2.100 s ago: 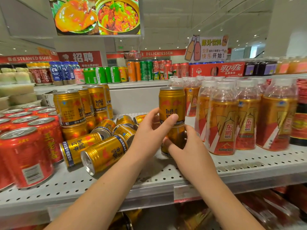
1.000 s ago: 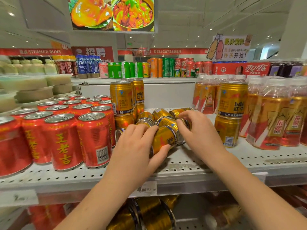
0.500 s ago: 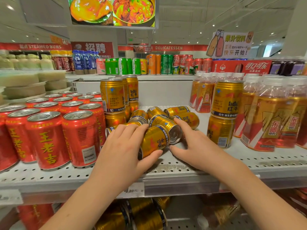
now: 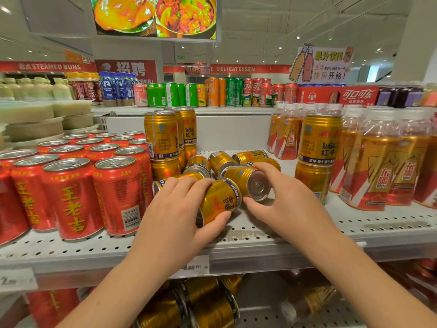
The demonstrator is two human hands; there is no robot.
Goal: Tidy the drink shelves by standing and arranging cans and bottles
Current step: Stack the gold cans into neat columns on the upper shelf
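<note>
Several gold Red Bull cans lie on their sides in the middle of the white perforated shelf (image 4: pixel 390 223). My left hand (image 4: pixel 176 221) grips the nearest lying gold can (image 4: pixel 221 200) from above, thumb under its front. My right hand (image 4: pixel 287 207) curls round the end of a second lying gold can (image 4: pixel 246 179), index finger over it and thumb below its silver base. More gold cans (image 4: pixel 221 159) lie behind them. Upright gold cans stand in a two-high stack on the left (image 4: pixel 162 136) and another on the right (image 4: pixel 319 138).
Upright red cans (image 4: pixel 71 197) fill the shelf's left side. Orange drink bottles (image 4: pixel 373 162) crowd the right. More cans and a red Coca-Cola box (image 4: pixel 338 94) line the upper shelf. Gold cans (image 4: pixel 208 306) lie on the shelf below.
My right hand has come off the shelf beside the pile and closed round the end of the second lying can. My left hand keeps its grip on the nearest can, now tilted slightly.
</note>
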